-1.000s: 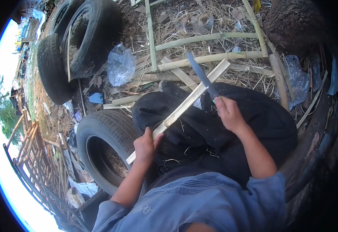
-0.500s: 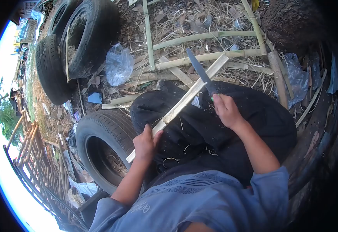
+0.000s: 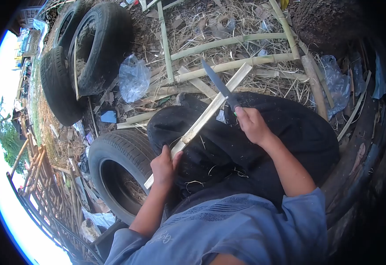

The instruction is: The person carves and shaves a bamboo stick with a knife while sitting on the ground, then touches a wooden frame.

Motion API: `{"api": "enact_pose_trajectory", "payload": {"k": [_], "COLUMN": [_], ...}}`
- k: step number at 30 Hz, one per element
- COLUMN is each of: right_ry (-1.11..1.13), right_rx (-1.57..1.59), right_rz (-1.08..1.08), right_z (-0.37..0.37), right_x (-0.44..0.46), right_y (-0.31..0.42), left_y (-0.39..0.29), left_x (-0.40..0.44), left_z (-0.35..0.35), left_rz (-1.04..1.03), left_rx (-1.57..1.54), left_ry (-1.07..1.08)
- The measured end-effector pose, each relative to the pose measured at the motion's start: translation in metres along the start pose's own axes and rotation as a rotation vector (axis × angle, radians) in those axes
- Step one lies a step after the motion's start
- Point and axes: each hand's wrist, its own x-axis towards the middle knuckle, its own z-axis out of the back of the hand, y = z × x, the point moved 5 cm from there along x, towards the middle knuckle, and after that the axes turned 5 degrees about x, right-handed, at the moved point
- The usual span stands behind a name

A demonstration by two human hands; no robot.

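Observation:
A pale split bamboo strip (image 3: pixel 206 115) runs diagonally over my dark-clothed legs, its far end up and to the right. My left hand (image 3: pixel 163 166) is closed round its lower part, near the bottom end. My right hand (image 3: pixel 251 124) grips the handle of a knife (image 3: pixel 216 79), whose grey blade points up and to the left. The blade crosses the strip near its far end and appears to touch it. Thin shavings lie on my dark trousers (image 3: pixel 219 154).
One tire (image 3: pixel 118 168) lies beside my left knee, and several more (image 3: pixel 96 48) stand at the upper left. Beyond my legs, bamboo poles (image 3: pixel 232 66) lie over dry fibres. Crumpled clear plastic (image 3: pixel 133 78) is near the tires. A bamboo stack (image 3: pixel 38 176) is at far left.
The knife, the strip's far end and my right hand have shifted slightly left in view. Both hands have kept their grips, and the surroundings have tilted a little with the camera.

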Motion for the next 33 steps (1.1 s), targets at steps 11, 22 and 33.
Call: {"api": "enact_pose_trajectory", "payload": {"k": [11, 22, 33], "right_ry": [-0.188, -0.245, 0.271], "right_rx": [-0.178, 0.423, 0.379], "right_rz": [0.152, -0.218, -0.473], "right_z": [0.005, 0.008, -0.003], "right_x": [-0.002, -0.008, -0.012], "right_y": [0.002, 0.009, 0.006], "left_y": [0.000, -0.003, 0.000], "left_x": [0.000, 0.000, -0.002], "left_z": [-0.002, 0.002, -0.001], "left_rz": [0.005, 0.003, 0.005], "left_rx": [-0.018, 0.003, 0.020], "left_ry": [-0.014, -0.014, -0.019]}}
